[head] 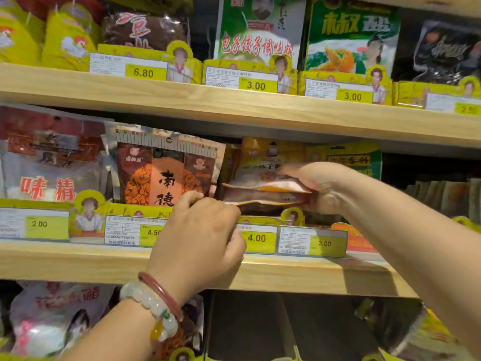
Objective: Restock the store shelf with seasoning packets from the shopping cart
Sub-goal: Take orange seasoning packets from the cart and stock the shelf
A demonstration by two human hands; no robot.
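Facing shelving: three wooden shelves in view; middle shelf [286,276] carries the work; price tags along each front edge
Far left, middle shelf: red and white packets [49,162] standing upright behind a tag reading 2.00 [39,224]
Left of centre: orange-brown packets [166,175] standing upright; tag partly covered, reading 4.5 before the wrist hides the rest
Left hand [200,235]: fingers curled in front of the shelf edge, tips pinched together near the lower corner of the seasoning packets; what the pinch holds cannot be told; a red bangle [161,295] and a pale bead bracelet [148,300] on the wrist
Seasoning packets [263,194]: small stack lying flat, edges toward the camera, inside the middle shelf bay above the tag reading 4.00 [256,238]; more packets of like colour upright behind
Right hand [320,186]: clamped round the right end of the stack, fingers over the top, thumb beneath
Right of stack: green and yellow packets [348,160] above a tag reading 3.00 [324,243]
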